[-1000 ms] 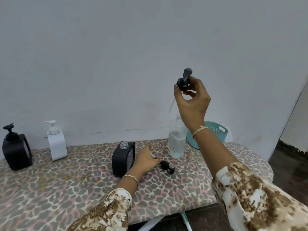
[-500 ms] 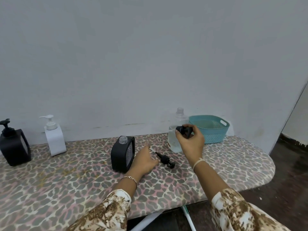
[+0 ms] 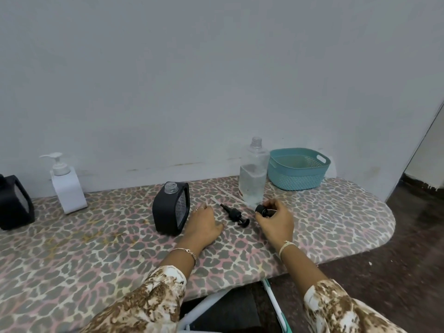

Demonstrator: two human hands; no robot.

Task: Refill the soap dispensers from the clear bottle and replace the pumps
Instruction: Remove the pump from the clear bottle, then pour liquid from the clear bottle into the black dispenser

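**Head view: clear bottle (image 3: pixel 253 174) stood uncapped just beyond my right hand (image 3: pixel 275 221)**

The clear bottle stood upright toward the back of the leopard-print table (image 3: pixel 96 248). Its long axis was vertical, its bare threaded neck pointed up, and it was part full. It lay straight ahead of my right hand, just past the fingertips, much nearer to that hand than to my left.

My right hand, low over the table, pinched a black pump (image 3: pixel 262 210) by its collar. A second black pump (image 3: pixel 235 215) lay between my hands, its long axis running from far-left to near-right, spout head nearest me.

My left hand (image 3: pixel 204 224) rested flat, fingers relaxed and holding nothing, just beside the open black dispenser (image 3: pixel 168 212), which stood upright with its neck bare.

I judged pouring came next, once my right hand was free.

A teal basket (image 3: pixel 298 181) sat just right of the bottle. A white dispenser (image 3: pixel 68 188), pump on, stood well to the left.
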